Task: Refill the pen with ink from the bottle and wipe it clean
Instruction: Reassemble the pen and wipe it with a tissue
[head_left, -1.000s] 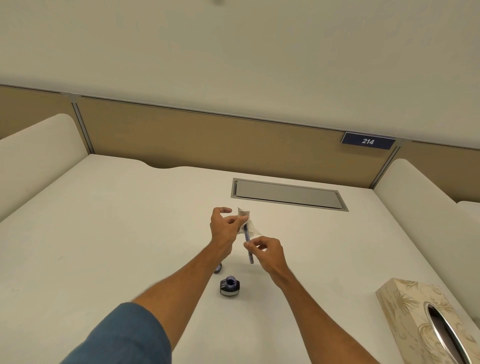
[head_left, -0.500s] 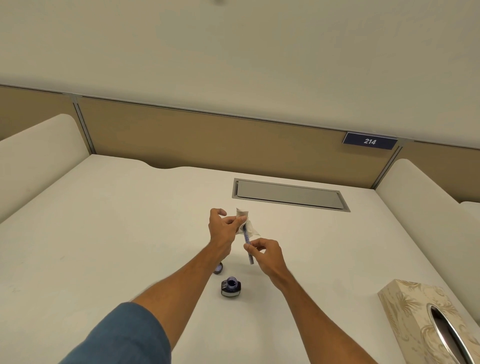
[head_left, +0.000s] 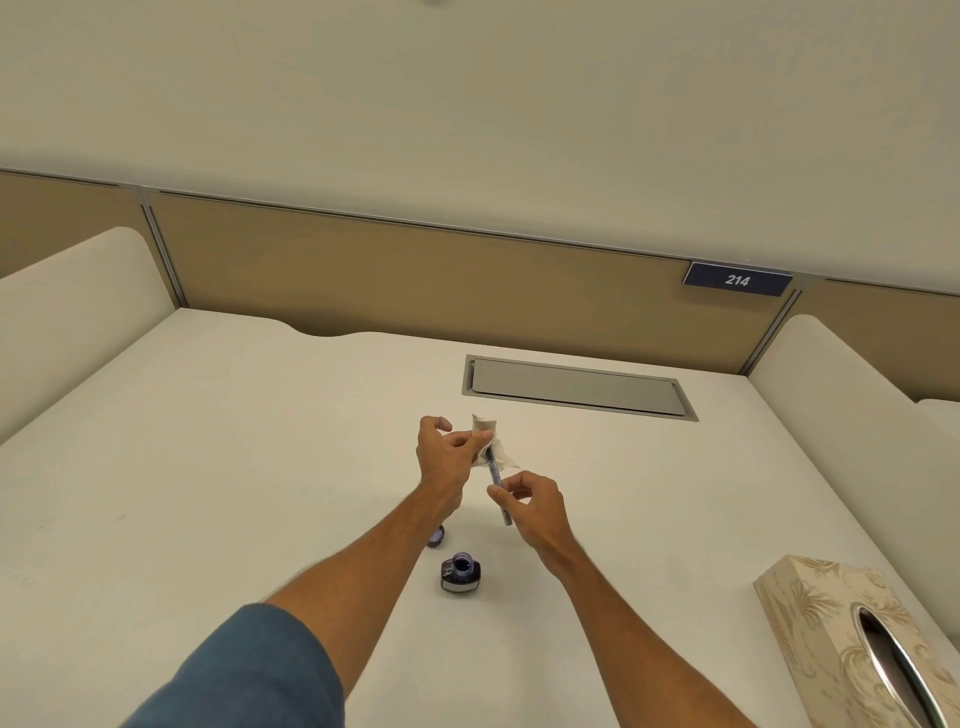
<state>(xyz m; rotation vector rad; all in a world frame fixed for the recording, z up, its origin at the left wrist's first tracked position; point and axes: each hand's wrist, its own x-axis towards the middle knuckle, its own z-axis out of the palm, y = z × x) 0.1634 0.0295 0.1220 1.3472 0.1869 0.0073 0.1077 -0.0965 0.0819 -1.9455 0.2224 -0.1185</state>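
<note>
Above the middle of the white desk, my right hand (head_left: 530, 506) pinches a thin blue pen (head_left: 497, 486) near its lower half. The pen points up and away, and its upper end sits inside a crumpled white tissue (head_left: 491, 444). My left hand (head_left: 449, 457) holds that tissue, thumb and fingers pressed around the pen's tip. Below my hands the open ink bottle (head_left: 460, 573) stands upright on the desk, dark ink showing at its mouth. Its small cap (head_left: 436, 535) lies just left of it, partly hidden by my left forearm.
A patterned tissue box (head_left: 852, 639) sits at the desk's near right edge. A grey metal cable flap (head_left: 576, 387) is set into the desk behind my hands. Padded side dividers stand left (head_left: 72, 306) and right (head_left: 852, 395), and a tan back panel carries a sign reading 214 (head_left: 736, 280).
The hands have hardly moved. My right-hand fingers have shifted slightly on the pen while the tissue stays wrapped on its tip.
</note>
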